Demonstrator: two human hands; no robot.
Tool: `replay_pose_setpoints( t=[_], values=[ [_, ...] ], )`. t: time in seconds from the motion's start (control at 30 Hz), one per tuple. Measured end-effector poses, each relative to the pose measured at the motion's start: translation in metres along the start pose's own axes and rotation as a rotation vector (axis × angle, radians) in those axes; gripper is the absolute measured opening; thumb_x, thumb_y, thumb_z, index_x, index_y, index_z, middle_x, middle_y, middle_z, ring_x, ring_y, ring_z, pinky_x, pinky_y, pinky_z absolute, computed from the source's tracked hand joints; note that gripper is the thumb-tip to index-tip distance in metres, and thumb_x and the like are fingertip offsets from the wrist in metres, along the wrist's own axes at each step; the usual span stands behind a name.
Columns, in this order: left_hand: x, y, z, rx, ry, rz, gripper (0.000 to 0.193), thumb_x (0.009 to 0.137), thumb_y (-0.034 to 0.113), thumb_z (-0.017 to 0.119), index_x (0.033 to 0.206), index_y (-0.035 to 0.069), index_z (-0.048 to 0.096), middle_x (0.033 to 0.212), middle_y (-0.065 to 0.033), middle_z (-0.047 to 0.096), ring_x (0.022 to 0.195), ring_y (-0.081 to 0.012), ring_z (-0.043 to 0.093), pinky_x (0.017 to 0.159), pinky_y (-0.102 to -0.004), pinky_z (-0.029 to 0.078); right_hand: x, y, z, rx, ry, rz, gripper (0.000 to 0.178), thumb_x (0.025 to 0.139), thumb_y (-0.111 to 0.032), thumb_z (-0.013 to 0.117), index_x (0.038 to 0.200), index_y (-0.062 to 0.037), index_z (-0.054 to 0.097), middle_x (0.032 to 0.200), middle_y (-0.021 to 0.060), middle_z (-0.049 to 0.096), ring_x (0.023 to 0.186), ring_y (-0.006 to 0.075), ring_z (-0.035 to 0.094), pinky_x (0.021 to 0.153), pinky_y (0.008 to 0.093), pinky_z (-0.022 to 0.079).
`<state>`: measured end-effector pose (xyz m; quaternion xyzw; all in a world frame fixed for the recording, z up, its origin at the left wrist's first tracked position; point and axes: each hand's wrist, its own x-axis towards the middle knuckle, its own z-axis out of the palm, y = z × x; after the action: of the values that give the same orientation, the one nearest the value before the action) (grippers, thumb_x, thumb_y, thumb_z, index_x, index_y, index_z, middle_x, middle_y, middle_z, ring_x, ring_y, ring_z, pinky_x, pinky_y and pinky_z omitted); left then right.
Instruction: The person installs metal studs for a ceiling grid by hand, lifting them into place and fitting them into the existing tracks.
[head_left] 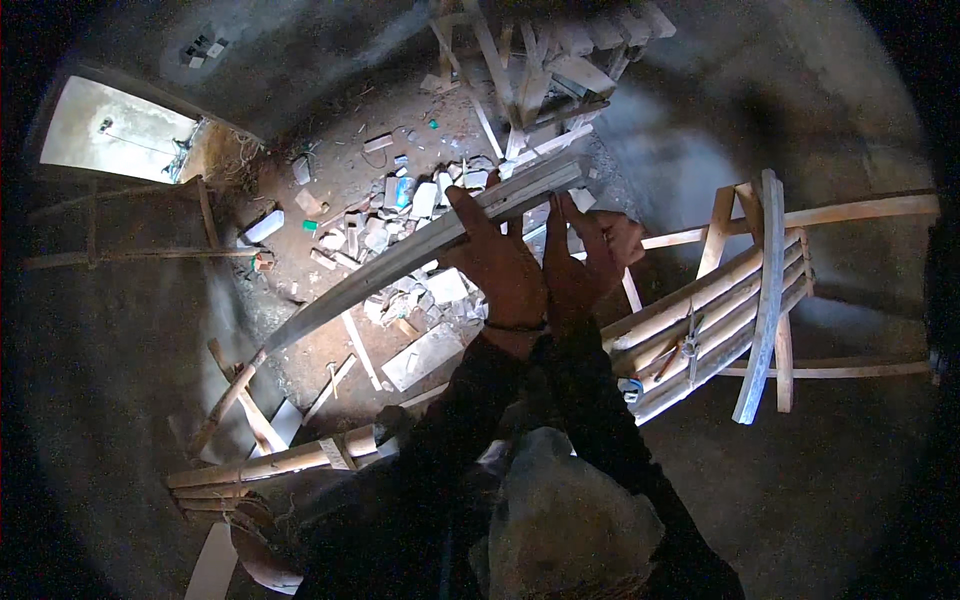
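Observation:
A long grey metal straightedge bar (410,250) slants across the view, from low left up to its near end at the right. My left hand (495,265) is closed around it, with thumb and fingers showing on either side. Just beneath the bar's right end, my right hand (590,245) touches its edge with a fingertip or thumb. The other fingers of that hand are curled in, and whatever they may hold is hidden. Both forearms wear dark sleeves.
Rubble (440,290) and board scraps cover the floor ahead. On the right, a scaffold of round poles (710,325) carries a second grey bar (768,300) and small metal tools (690,345). More poles (290,460) stand lower left. A wooden trestle (530,85) is at the back.

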<state>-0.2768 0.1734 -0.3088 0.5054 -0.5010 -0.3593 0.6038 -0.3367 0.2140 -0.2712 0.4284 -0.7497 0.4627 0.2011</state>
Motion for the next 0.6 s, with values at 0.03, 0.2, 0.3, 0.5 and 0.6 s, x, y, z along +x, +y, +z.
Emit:
replay_pose_setpoints(
  t=[0.03, 0.2, 0.3, 0.5, 0.6],
  values=[
    [0.002, 0.01, 0.005, -0.29, 0.061, -0.19, 0.065, 0.091, 0.022, 0.062, 0.138, 0.005, 0.021, 0.123, -0.0189, 0.051, 0.111, -0.0276, 0.058, 0.091, -0.0424, 0.051, 0.0, 0.003, -0.001, -0.035, -0.106, 0.035, 0.025, 0.071, -0.014, 0.083, 0.093, -0.0185, 0.074, 0.088, 0.0024, 0.057, 0.087, 0.0226, 0.05, 0.082, 0.0387, 0.038],
    [0.033, -0.013, 0.003, -0.587, -0.04, -0.367, 0.044, 0.091, 0.019, 0.066, 0.123, 0.006, 0.038, 0.119, -0.0146, 0.056, 0.109, -0.0227, 0.058, 0.087, -0.0399, 0.054, -0.014, 0.02, -0.034, 0.114, -0.233, 0.231, 0.055, 0.072, -0.01, 0.082, 0.121, -0.0071, 0.058, 0.104, 0.008, 0.056, 0.096, 0.0233, 0.05, 0.087, 0.0375, 0.041],
    [0.056, -0.049, -0.016, -0.098, -0.277, -0.165, 0.047, 0.086, 0.017, 0.069, 0.119, 0.003, 0.039, 0.107, -0.013, 0.056, 0.1, -0.0254, 0.057, 0.084, -0.036, 0.05, 0.016, 0.017, -0.045, 0.193, -0.305, 0.233, 0.058, 0.077, -0.011, 0.078, 0.128, -0.0054, 0.05, 0.117, 0.01, 0.054, 0.103, 0.0207, 0.05, 0.086, 0.0337, 0.042],
    [0.076, -0.003, -0.019, 0.537, -0.428, 0.066, 0.051, 0.078, 0.039, 0.072, 0.112, 0.007, 0.053, 0.087, -0.0221, 0.064, 0.078, -0.0408, 0.064, 0.067, -0.049, 0.052, 0.1, 0.001, -0.015, 0.496, -0.238, 0.243, 0.072, 0.076, -0.015, 0.081, 0.132, -0.0008, 0.039, 0.128, 0.0155, 0.049, 0.115, 0.0274, 0.046, 0.098, 0.0408, 0.039],
    [0.066, 0.017, 0.009, 0.679, -0.512, 0.094, 0.053, 0.079, 0.052, 0.068, 0.111, 0.011, 0.055, 0.073, -0.0209, 0.066, 0.07, -0.043, 0.066, 0.061, -0.0507, 0.053, 0.122, 0.103, 0.026, 0.778, -0.497, 0.45, 0.09, 0.074, -0.021, 0.083, 0.138, 0.0037, 0.026, 0.135, 0.0187, 0.041, 0.12, 0.0298, 0.043, 0.102, 0.0436, 0.038]
  ],
)
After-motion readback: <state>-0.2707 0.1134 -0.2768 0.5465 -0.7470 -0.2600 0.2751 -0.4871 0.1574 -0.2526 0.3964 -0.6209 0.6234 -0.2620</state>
